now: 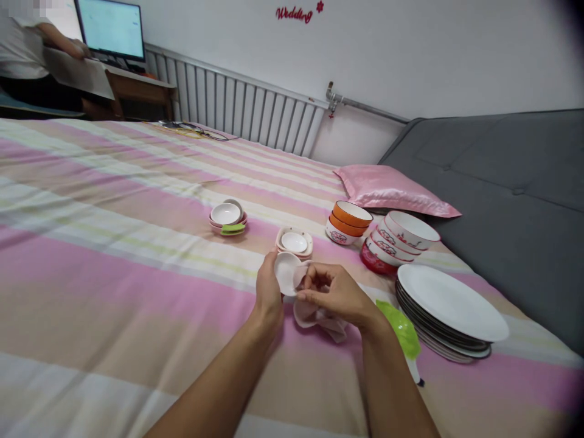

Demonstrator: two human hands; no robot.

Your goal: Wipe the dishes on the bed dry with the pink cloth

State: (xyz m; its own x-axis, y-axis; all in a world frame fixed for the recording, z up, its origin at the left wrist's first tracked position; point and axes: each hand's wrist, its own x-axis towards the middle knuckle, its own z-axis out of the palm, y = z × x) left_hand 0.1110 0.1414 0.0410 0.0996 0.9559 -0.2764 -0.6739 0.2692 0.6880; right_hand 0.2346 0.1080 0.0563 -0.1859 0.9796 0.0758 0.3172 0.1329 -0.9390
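My left hand grips a small white dish by its edge and tilts it up above the striped bed. My right hand is closed on a pale pink cloth and presses it against the dish. Just beyond my hands stands a short stack of small dishes. Further left is another stack of small dishes with a green piece on its rim.
Right of my hands: a stack of white plates, red-patterned bowls, orange bowls, a green-capped item and a pink pillow. A grey headboard lies right. A person sits at a desk with a monitor, far left.
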